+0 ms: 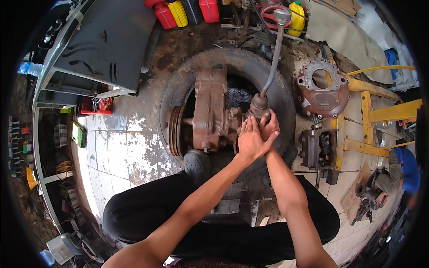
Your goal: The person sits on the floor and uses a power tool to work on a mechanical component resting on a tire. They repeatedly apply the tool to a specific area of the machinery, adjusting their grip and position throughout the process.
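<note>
A brown, rusty gearbox [210, 107] lies across a large tyre [178, 85] on the floor between my legs. From its right side rises a long gear lever [275, 58] with a worn knob, set in a short round housing [259, 105]. Just below that housing my two hands meet. My left hand [252, 139] lies against the right with its fingers stretched out and its thumb apart. Behind it, my right hand [271, 126] has bent fingers, partly covered by the left; anything inside it is hidden. A grooved pulley [175, 129] sits at the gearbox's left end.
To the right stand a brown bell housing [328, 96], an open gear case [318, 149] and a yellow metal stand [367, 116]. Coloured jugs [208, 11] line the back. A grey cabinet [111, 42] is at left. At far right a person's hand [381, 199] is near metal parts.
</note>
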